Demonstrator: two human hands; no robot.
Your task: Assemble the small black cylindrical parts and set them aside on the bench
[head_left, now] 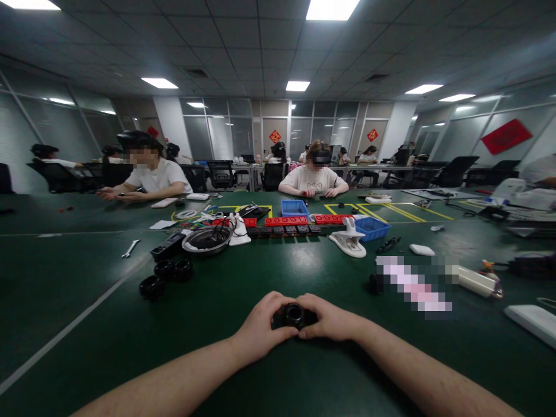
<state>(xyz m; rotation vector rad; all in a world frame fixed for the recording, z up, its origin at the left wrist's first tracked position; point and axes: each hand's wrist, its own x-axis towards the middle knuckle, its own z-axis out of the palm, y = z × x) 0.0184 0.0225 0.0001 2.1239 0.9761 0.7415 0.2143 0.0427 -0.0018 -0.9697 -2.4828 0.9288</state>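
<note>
Between my two hands, low over the green table, is a short black hollow cylinder [294, 315] with its round opening facing up towards me. My left hand [262, 328] curls around its left side, thumb in front and fingers behind. My right hand [329, 319] closes on it from the right in the same way, and the thumb tips almost meet at the front. What the fingers touch behind the cylinder is partly hidden. Three similar black rings [152, 286] stand together on the table to the left.
A metal bowl [207, 240] with cables, a black box [168, 248] and a wrench [131, 248] lie left. Red power strips [286, 220], blue bins [372, 229] and a white clip base [348, 243] stand ahead. A beige cylinder [476, 282] is right. Two people sit across the table.
</note>
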